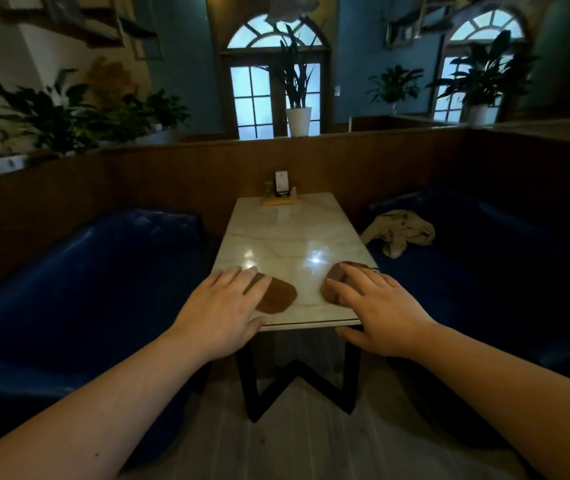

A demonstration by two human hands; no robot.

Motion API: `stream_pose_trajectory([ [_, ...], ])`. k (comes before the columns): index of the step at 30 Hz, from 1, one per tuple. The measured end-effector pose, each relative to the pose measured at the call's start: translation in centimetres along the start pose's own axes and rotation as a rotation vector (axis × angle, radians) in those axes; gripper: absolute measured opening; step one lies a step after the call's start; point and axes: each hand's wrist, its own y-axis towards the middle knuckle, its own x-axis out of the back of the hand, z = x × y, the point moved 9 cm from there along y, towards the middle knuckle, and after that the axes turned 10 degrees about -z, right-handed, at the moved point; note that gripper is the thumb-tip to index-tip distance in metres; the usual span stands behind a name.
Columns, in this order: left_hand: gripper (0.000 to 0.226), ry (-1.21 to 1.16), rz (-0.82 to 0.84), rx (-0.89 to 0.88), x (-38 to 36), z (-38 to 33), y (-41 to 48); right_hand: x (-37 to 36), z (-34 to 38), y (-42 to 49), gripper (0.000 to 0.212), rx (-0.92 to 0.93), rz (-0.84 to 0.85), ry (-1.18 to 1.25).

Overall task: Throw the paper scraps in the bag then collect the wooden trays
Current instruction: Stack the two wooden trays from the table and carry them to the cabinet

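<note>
Marble-patterned table (287,237) runs up the middle of the frame between two blue seats. Near its lower edge lie two brown wooden trays. The left hand (222,313), fingers spread flat, covers the left part of the left tray (276,294), thumb at the table's near edge. The right hand (378,313), also spread with nothing pinched, lies over the right tray (333,280), thumb below the table's edge. At the far end of the table, centre frame, stands a small condiment holder (281,192). A crumpled beige bag (401,232) lies on the right seat (484,254), right of centre.
</note>
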Motion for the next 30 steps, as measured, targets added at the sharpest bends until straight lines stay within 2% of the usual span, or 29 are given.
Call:
stream_pose_trajectory([
  [16, 0.068, -0.119, 0.193, 0.184, -22.9, 8.6, 15.3, -19.5, -14.1, 17.4, 0.084, -0.066, 0.152, 0.193],
  [24, 0.066, -0.183, 0.3, 0.252, -33.4, 14.8, 17.8, -27.0, -14.6, 25.0, 0.083, -0.135, 0.246, 0.276],
  [30, 0.065, -0.254, 0.335, 0.228, -42.9, 20.9, 20.7, -33.1, -13.7, 30.9, 0.082, -0.199, 0.286, 0.241],
])
